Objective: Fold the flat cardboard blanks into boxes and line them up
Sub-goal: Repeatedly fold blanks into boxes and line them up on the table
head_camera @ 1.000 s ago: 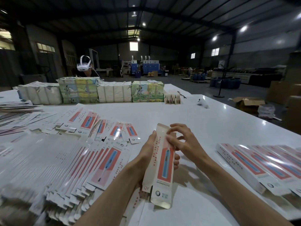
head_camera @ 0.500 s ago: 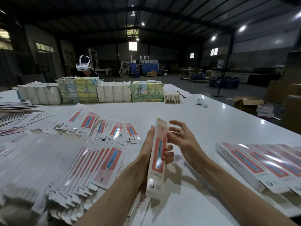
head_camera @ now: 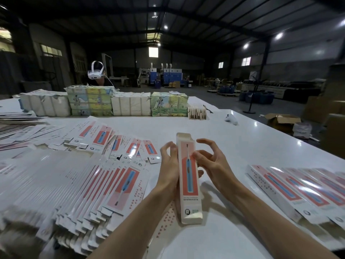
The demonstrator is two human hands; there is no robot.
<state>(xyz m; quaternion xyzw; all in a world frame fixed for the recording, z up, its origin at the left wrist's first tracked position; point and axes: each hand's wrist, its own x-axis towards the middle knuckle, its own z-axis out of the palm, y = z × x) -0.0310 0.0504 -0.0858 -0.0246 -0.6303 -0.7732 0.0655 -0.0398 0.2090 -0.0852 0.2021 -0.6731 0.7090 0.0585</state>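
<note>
A long narrow white box [head_camera: 189, 176] with a red panel and a blue toothbrush picture stands tilted above the white table [head_camera: 214, 131], squared up, its far end open. My left hand [head_camera: 169, 165] holds it from the left side and underneath. My right hand [head_camera: 209, 161] pinches its right edge with the thumb, the other fingers spread above. A wide fan of flat blanks [head_camera: 78, 184] of the same print covers the table to the left. A row of folded boxes [head_camera: 291, 187] lies side by side at the right.
Bundles of wrapped packs [head_camera: 130, 106] line the far side of the table, with a small stack of cards [head_camera: 197, 113] and a white controller [head_camera: 231, 119] beside them. A person wearing a white headset [head_camera: 95, 72] sits behind them. Cardboard cartons [head_camera: 281, 120] stand on the floor at right.
The blank went from flat to turned edge-on, then opened into a square tube facing me. My right hand shifted from its top end to its right edge.
</note>
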